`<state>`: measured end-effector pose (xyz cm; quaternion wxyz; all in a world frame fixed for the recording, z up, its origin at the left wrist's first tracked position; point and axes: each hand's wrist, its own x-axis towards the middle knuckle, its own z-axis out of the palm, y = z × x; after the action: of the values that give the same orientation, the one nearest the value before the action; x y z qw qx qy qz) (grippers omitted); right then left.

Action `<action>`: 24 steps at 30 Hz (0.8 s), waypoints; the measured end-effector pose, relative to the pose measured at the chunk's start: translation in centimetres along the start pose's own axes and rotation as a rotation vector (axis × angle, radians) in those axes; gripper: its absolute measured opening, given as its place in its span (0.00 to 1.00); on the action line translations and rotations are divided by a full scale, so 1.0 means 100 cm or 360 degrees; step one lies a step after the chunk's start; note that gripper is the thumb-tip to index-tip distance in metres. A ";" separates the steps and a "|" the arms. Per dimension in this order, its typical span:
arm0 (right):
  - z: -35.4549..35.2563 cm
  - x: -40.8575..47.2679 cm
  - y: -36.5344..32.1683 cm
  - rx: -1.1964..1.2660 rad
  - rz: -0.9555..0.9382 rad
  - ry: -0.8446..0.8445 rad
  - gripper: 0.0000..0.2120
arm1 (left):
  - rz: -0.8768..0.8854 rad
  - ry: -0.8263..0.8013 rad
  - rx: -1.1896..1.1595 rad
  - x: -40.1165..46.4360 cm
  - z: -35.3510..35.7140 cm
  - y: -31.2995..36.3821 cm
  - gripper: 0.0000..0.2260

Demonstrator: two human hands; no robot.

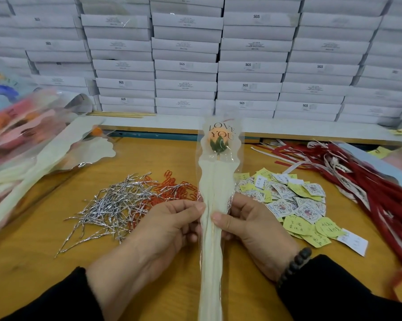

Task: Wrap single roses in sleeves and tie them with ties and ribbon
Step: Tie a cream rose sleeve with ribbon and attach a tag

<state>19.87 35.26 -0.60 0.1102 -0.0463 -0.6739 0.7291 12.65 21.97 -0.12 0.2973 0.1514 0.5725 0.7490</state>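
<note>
We hold one sleeve (pixel 215 205) upright between our two hands, above the table (pixel 33 262). Inside it sits one rose (pixel 218 141), orange with green leaves, at the top, behind the printed words LOVE YOU. Our left hand (pixel 169 224) pinches the sleeve's left edge with thumb and curled fingers; our right hand (pixel 248 224) grips the right edge the same way, thumb in front. The two thumbs lie close together on the sleeve. The right wrist wears one dark bead bracelet (pixel 294 265).

Just left of the left hand lies one heap of silver ties (pixel 112 205), too many to count, and beyond it one heap of orange clips (pixel 172 188). Just right of the right hand lies a pile of cards (pixel 294 205), yellow and white, uncountable. Further right is a bundle of red ribbons (pixel 366 181). Far left lie more sleeves (pixel 33 154), blurred. Beyond both hands stand stacks of white boxes (pixel 186 66).
</note>
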 end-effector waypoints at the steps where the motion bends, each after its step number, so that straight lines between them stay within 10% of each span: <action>1: 0.000 0.000 0.000 -0.0012 -0.0005 0.0007 0.12 | -0.0010 0.0002 0.0009 0.000 0.000 0.000 0.12; 24: 0.004 -0.002 -0.003 -0.0152 -0.0040 -0.0084 0.09 | 0.0018 -0.0071 0.0150 -0.005 0.001 0.004 0.09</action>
<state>19.97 34.86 -0.27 0.0994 -0.0238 -0.7112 0.6955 13.00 21.65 0.36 0.2984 0.1851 0.5995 0.7193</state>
